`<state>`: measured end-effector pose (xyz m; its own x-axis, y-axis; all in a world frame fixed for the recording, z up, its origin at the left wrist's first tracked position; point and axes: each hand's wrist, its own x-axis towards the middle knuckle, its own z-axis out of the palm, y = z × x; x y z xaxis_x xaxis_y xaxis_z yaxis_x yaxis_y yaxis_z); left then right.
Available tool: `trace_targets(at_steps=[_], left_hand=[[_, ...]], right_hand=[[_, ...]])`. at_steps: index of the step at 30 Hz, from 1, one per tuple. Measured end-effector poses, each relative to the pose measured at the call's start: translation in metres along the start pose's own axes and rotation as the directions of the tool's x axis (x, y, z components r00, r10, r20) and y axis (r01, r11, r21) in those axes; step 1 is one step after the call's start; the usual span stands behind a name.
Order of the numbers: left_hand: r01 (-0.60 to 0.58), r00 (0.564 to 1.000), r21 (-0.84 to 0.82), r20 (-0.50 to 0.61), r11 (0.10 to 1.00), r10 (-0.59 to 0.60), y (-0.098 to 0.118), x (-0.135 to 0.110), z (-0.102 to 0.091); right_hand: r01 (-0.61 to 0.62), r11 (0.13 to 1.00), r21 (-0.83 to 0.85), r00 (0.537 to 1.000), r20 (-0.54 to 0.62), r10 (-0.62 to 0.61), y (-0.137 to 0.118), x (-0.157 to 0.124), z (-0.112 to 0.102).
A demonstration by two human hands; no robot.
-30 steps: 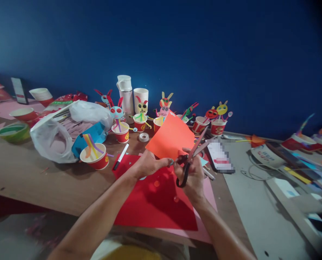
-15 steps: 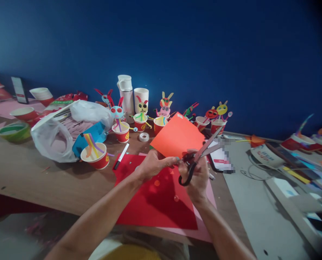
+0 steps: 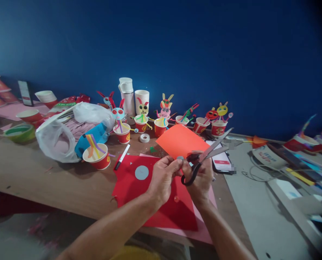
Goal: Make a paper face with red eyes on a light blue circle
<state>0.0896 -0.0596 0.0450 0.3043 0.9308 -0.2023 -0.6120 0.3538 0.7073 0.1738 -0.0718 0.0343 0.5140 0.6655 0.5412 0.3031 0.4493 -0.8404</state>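
My left hand (image 3: 163,177) is closed, thumb and forefinger pinched by a small grey disc (image 3: 180,158) at the lower edge of the orange paper (image 3: 184,139). In my right hand (image 3: 201,180) is a pair of scissors (image 3: 209,151), its black handles around the fingers and its blades apart, pointing up and right. The orange paper stands tilted behind both hands; what grips its lower edge is partly hidden. Below lies a red sheet (image 3: 139,202) on pink paper (image 3: 205,224), with a larger grey paper circle (image 3: 141,172) and a small orange circle (image 3: 176,199) on it.
Several red paper cups with paper-faced figures (image 3: 122,133) line the back, before a white flask (image 3: 127,97). A marker (image 3: 122,157), tape roll (image 3: 144,138) and plastic bag (image 3: 58,141) are to the left. A phone (image 3: 220,159) lies right of my hands.
My left hand has moved right and down, baring the grey circle on the red sheet. The orange paper has dropped and turned slightly. The scissors stay in my right hand, shifted a little right.
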Motion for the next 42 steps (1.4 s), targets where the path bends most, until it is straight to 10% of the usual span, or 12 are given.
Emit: trace_targets(at_steps=[16, 29, 42], left_hand=[[-0.205, 0.972, 0.128, -0.089, 0.970, 0.217, 0.009, 0.011, 0.001], [-0.383, 0.908, 0.330, -0.037, 0.863, 0.417, 0.070, 0.033, -0.039], [-0.250, 0.963, 0.338, -0.009, 0.907, 0.269, 0.059, 0.021, -0.026]], right_hand=[[-0.125, 0.992, 0.026, 0.987, 0.105, 0.122, 0.006, 0.001, -0.003], [-0.356, 0.920, -0.167, 0.577, 0.735, 0.357, 0.016, -0.003, -0.015], [-0.426, 0.898, -0.108, 0.567, 0.742, 0.358, 0.017, -0.003, -0.016]])
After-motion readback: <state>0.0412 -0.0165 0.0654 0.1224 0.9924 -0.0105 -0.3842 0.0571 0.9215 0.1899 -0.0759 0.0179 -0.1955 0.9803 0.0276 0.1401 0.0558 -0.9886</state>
